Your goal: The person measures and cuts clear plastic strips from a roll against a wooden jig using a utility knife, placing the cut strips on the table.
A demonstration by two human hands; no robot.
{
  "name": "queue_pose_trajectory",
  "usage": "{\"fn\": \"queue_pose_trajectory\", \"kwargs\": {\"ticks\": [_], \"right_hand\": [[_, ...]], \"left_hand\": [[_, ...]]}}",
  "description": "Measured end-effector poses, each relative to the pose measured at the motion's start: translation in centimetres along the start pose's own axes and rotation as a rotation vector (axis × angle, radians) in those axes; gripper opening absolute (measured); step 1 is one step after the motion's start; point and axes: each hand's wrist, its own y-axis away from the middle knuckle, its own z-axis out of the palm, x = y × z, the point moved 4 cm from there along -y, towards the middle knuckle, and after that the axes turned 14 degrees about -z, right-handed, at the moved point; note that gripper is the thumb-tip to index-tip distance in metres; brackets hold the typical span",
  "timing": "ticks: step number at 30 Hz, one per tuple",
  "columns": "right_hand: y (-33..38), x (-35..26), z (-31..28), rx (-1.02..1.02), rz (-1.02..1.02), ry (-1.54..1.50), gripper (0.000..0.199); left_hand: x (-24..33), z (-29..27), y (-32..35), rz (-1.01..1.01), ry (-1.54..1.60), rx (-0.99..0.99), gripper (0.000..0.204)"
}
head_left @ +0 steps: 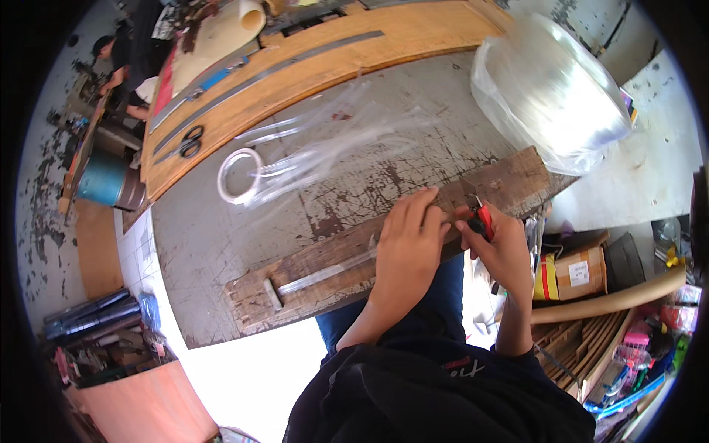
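My right hand (504,247) is closed round a red-and-black cutter knife (484,216), its metal tip over the right part of a worn wooden plank (325,299). My left hand (408,247) lies across the plank just left of the knife, fingers bent over it and pressing down. From under that hand a clear plastic strip (325,274) runs left along the plank. Its left end is close to a small upright block (273,294) on the plank. What lies under the left fingers is hidden.
Loose clear plastic strips (332,144) and a white ring-shaped roll (240,176) lie beyond the plank. A large clear plastic roll (554,88) stands right. Scissors (191,142) and a long metal ruler (295,59) rest on the wooden board (413,33). Another person (122,66) works far left.
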Motion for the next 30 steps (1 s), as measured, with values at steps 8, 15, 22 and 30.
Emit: {"fn": "queue_pose_trajectory", "kwargs": {"ticks": [8,15,22,30], "right_hand": [[-0.2,-0.4,0.7,-0.050,-0.171,0.200,0.017],[-1.4,-0.4,0.3,-0.159,-0.302,0.375,0.021],[-2.5,-1.4,0.2,-0.364,-0.473,0.547,0.023],[-4.7,-4.0,-0.5,-0.250,-0.617,0.515,0.021]], "left_hand": [[0.1,0.3,1.6,0.142,-0.185,0.131,0.014],[-0.7,-0.8,2.5,0.093,-0.088,0.079,0.018],[-0.5,-4.9,5.4,0.043,0.179,-0.011,0.021],[3.4,-15.0,9.3,0.719,1.376,-0.397,0.018]]}}
